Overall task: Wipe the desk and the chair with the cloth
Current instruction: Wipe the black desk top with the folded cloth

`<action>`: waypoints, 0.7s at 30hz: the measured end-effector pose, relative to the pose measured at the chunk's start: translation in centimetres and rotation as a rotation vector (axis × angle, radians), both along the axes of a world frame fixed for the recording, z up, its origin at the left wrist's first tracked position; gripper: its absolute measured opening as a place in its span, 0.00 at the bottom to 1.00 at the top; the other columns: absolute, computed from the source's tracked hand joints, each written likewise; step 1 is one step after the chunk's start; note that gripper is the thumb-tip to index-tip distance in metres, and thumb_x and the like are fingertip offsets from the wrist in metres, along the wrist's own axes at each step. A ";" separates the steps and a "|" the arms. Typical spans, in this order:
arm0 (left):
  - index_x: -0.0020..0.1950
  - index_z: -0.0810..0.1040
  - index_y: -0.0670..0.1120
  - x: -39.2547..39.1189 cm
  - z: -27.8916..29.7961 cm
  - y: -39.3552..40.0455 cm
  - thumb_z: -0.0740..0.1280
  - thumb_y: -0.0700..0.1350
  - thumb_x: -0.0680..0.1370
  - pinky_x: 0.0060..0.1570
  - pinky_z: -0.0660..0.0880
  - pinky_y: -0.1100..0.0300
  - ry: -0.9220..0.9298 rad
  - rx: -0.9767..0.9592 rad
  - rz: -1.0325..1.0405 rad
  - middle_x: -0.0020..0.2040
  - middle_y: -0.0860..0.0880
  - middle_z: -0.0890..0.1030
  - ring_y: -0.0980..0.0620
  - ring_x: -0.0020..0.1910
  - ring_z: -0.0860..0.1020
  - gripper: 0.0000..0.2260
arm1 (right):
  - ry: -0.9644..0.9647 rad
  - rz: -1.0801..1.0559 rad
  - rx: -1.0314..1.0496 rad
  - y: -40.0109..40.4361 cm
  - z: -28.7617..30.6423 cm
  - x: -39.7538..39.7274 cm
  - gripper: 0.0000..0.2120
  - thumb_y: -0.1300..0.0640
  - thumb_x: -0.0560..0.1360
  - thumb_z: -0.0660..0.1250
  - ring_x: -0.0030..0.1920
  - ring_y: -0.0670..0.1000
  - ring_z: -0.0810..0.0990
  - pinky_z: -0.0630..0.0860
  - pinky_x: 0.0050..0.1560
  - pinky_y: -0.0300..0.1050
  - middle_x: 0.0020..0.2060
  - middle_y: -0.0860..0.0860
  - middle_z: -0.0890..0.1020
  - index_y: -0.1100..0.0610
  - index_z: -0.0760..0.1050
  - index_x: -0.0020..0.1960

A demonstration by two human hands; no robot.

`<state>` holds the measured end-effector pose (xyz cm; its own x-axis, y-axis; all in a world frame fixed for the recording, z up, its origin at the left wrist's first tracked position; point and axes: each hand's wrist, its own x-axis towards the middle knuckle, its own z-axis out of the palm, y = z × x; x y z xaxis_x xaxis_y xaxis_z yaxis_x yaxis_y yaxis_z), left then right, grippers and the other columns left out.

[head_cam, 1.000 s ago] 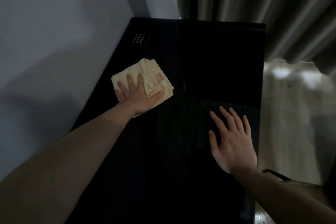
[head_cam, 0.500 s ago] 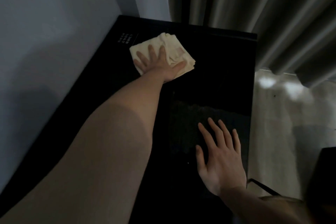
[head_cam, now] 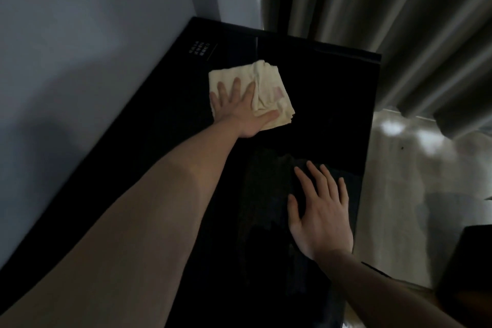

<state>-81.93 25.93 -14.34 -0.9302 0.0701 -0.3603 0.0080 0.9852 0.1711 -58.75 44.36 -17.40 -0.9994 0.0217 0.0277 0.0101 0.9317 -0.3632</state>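
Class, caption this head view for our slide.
Left hand presses a folded cloth on the black desk; right hand rests flat.

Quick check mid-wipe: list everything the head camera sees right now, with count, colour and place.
desk: one, glossy black, against the wall, filling the middle.
cloth: one, pale yellow, folded, on the desk's far half.
button panel: one, small pale marks, desk's far left corner.
wall: one, grey-white, left.
curtain: one, grey, pleated, behind the desk.
floor: pale, shiny, right.
dark object: one, lower right, unclear what.
left hand: flat, pressing the cloth.
right hand: flat on the desk, near its right edge.
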 end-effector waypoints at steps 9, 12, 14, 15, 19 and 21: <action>0.83 0.33 0.60 9.6 -0.2 -1.3 0.49 0.84 0.69 0.76 0.28 0.36 -0.030 0.003 -0.061 0.83 0.51 0.28 0.38 0.79 0.26 0.52 | 0.055 0.007 -0.128 0.1 0.3 0.5 0.28 0.47 0.83 0.54 0.83 0.53 0.59 0.51 0.83 0.62 0.80 0.51 0.67 0.53 0.64 0.82; 0.83 0.32 0.59 12.3 -0.2 -1.5 0.49 0.84 0.70 0.77 0.28 0.36 -0.033 -0.007 -0.057 0.82 0.51 0.28 0.39 0.79 0.25 0.52 | 0.069 0.010 -0.193 0.2 0.6 0.6 0.29 0.52 0.81 0.56 0.82 0.53 0.60 0.50 0.84 0.62 0.80 0.51 0.67 0.54 0.65 0.81; 0.83 0.32 0.59 13.9 -0.1 -1.6 0.49 0.84 0.70 0.76 0.27 0.37 -0.044 -0.011 -0.053 0.82 0.51 0.27 0.39 0.79 0.25 0.51 | 0.078 0.002 -0.264 0.4 0.9 0.8 0.29 0.55 0.80 0.57 0.82 0.53 0.61 0.50 0.84 0.61 0.80 0.51 0.67 0.54 0.66 0.81; 0.83 0.32 0.59 14.9 0.0 -1.6 0.49 0.83 0.70 0.76 0.27 0.37 -0.049 -0.009 -0.049 0.82 0.51 0.27 0.39 0.79 0.24 0.51 | 0.084 -0.002 -0.316 0.4 0.9 0.9 0.29 0.56 0.79 0.58 0.82 0.52 0.61 0.51 0.84 0.62 0.80 0.51 0.67 0.55 0.66 0.80; 0.83 0.31 0.59 18.7 0.1 -2.1 0.50 0.83 0.71 0.75 0.24 0.38 -0.065 0.006 -0.056 0.82 0.51 0.26 0.39 0.78 0.23 0.51 | 0.058 0.007 -0.498 1.1 1.4 1.4 0.31 0.64 0.80 0.64 0.82 0.53 0.59 0.58 0.82 0.62 0.81 0.51 0.62 0.54 0.63 0.82; 0.83 0.31 0.60 21.1 0.3 -2.6 0.50 0.82 0.72 0.75 0.25 0.38 -0.076 0.018 -0.079 0.82 0.51 0.26 0.40 0.78 0.23 0.50 | 0.016 -0.018 -0.558 1.2 2.1 2.2 0.32 0.66 0.81 0.64 0.82 0.53 0.58 0.60 0.81 0.56 0.83 0.50 0.58 0.54 0.61 0.83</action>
<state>-60.85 23.28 -14.05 -0.8914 0.1495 -0.4278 0.0718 0.9787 0.1923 -56.54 45.52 -15.31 -0.9983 0.0544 0.0221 0.0148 0.5975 -0.8017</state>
